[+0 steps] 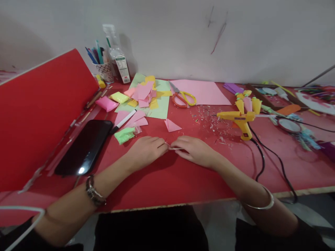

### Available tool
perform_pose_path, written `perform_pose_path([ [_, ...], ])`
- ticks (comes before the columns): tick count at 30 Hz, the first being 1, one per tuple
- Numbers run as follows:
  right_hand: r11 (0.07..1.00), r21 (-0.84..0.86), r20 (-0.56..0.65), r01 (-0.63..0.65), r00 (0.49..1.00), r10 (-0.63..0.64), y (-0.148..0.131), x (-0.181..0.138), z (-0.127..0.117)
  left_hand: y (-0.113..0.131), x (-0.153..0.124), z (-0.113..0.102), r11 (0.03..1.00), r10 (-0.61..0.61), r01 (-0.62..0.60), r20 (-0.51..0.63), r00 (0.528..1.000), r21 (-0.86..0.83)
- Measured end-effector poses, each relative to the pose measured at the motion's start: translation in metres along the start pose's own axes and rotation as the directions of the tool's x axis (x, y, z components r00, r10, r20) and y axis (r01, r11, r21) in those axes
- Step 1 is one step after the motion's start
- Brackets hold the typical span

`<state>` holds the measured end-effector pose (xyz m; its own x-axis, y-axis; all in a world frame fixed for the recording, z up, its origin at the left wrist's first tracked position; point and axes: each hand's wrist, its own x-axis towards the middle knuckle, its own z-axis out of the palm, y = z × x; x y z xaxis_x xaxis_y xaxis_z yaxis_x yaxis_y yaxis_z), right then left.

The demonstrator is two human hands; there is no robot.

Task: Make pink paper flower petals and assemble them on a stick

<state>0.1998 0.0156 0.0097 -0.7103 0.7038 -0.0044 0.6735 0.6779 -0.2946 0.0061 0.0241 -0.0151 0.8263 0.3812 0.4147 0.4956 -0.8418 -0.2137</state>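
Both hands meet over the red tabletop [167, 188] near its front. My left hand [148, 150] has its fingers closed on one end of a thin, pale pink piece of paper [175, 149]. From the other side, my right hand [195, 150] pinches the same piece. Most of it is hidden by the fingers, and only a narrow edge shows. Just beyond the fingertips lies a folded pink paper triangle [172, 126]. A bag of green clay [125, 135] rests to the left of my left hand.
Red-and-yellow scissors [184, 99] lie on pink paper [204, 91]. A yellow glue gun [239, 120] with a black cable stands at right, by paper scraps [213, 122]. At left are a phone [85, 146], a marker [123, 122] and a leaning red board [44, 118]. A bottle [119, 59] stands behind.
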Motion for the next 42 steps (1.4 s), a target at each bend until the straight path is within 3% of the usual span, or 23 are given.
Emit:
perform_pose_path([
  [7,1.0,-0.015,-0.045,0.024,0.999,-0.025,0.0035,-0.0006,0.0013,-0.0021,0.0006,-0.0013,0.998,-0.038,0.04,0.049,0.998,-0.045],
  [14,0.992,-0.073,-0.129,0.098,0.986,-0.107,0.0083,-0.0033,0.003,-0.0025,-0.0006,-0.0011,0.971,-0.142,0.162,0.121,0.982,-0.173],
  [24,0.971,-0.204,-0.14,0.123,0.978,-0.153,0.009,-0.0049,0.0038,-0.0035,0.0002,-0.0021,0.922,-0.178,0.207,0.117,0.977,-0.327],
  [34,0.979,-0.177,-0.118,0.1,0.986,-0.122,0.0046,-0.0025,0.0058,-0.0002,0.0013,-0.0021,0.984,-0.095,0.087,-0.044,0.995,-0.154],
  [42,0.989,-0.15,-0.054,0.004,0.998,-0.013,-0.0001,0.0013,0.0066,0.0032,-0.0002,-0.0046,0.995,-0.078,0.08,0.031,0.996,-0.063],
])
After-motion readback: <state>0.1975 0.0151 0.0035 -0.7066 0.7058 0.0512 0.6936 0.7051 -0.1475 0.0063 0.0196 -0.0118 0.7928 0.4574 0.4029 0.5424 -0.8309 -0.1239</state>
